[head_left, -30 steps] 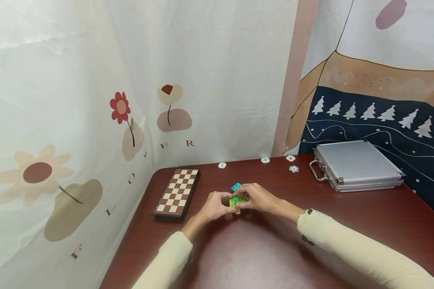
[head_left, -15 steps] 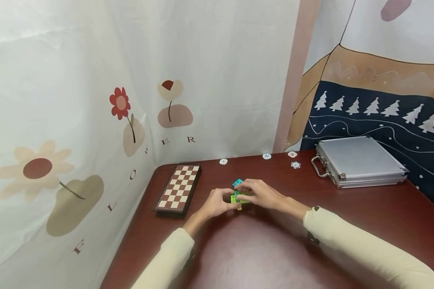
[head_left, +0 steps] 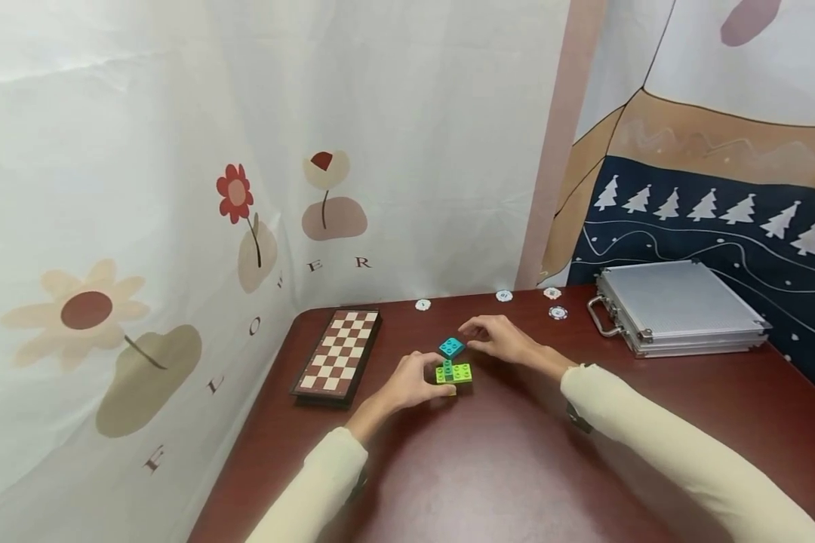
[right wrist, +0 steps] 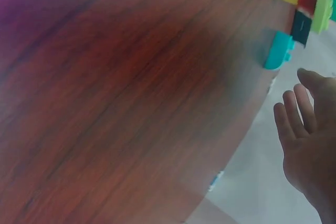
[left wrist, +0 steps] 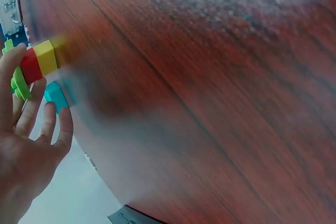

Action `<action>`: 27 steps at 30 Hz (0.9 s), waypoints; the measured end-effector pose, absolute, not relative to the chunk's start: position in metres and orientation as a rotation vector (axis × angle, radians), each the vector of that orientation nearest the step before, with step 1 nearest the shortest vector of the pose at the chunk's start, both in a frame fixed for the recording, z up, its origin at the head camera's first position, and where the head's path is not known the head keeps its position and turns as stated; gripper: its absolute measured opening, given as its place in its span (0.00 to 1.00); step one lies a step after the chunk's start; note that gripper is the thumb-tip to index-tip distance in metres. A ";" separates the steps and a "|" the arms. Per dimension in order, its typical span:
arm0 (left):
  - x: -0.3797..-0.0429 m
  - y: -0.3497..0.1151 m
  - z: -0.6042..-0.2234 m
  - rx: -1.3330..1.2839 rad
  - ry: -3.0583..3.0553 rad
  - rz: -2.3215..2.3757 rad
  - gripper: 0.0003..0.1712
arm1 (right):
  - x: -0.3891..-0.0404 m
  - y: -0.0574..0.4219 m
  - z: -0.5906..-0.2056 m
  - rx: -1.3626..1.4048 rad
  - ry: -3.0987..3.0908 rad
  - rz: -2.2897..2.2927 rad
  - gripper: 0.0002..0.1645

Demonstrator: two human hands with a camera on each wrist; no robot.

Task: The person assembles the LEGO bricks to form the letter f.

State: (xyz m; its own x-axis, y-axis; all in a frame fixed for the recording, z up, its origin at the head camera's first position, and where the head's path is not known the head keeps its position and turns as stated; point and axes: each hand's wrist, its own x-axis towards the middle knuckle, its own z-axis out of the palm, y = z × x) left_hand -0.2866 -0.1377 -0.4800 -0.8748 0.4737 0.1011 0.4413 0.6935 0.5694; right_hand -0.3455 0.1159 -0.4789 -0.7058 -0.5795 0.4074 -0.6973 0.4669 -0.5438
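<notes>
My left hand pinches a small stack of building blocks between thumb and fingers. A lime-green block tops the stack and carries a small teal block. Beneath it in the left wrist view are a red block and a yellow block. Just behind the stack lies a loose turquoise block with studs up. My right hand hovers beside that block, holding nothing, its fingers loosely bent. In the right wrist view its fingertips are apart from the turquoise block.
A folded chessboard lies on the left of the dark red table. Several poker chips lie along the back edge. At the back right stands a silver case, its handle facing left. Printed curtains hang behind.
My right hand has let go of the stack and moved back and right, beside the turquoise block, uncovering the lime-green and teal blocks. My left hand has stayed at the stack.
</notes>
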 end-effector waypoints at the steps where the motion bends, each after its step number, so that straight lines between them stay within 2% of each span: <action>1: -0.286 -0.138 -0.479 0.762 2.840 0.940 0.31 | -0.348 0.115 -0.481 1.126 -2.552 1.075 0.18; 7: -0.282 -0.141 -0.464 0.813 2.811 1.032 0.27 | -0.360 0.106 -0.491 1.199 -2.595 1.078 0.21; 12: -0.280 -0.143 -0.458 0.850 2.789 1.021 0.28 | -0.365 0.100 -0.495 1.249 -2.629 0.969 0.19; 19: -0.283 -0.139 -0.457 0.855 2.809 1.000 0.26 | -0.362 0.110 -0.494 1.177 -2.641 0.905 0.17; 23: -0.284 -0.139 -0.458 0.869 2.803 1.016 0.25 | -0.360 0.119 -0.494 1.102 -2.660 0.919 0.21; 27: -0.285 -0.137 -0.459 0.889 2.797 1.015 0.24 | -0.358 0.124 -0.495 1.143 -2.639 0.928 0.25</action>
State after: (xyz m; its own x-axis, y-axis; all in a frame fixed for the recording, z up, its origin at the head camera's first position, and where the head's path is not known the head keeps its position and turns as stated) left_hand -0.2848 -0.1375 -0.4587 -0.8356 0.5274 0.1539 0.5033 0.6227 0.5991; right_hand -0.3581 0.1239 -0.4953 -0.7079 -0.6214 0.3358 -0.6948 0.5272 -0.4891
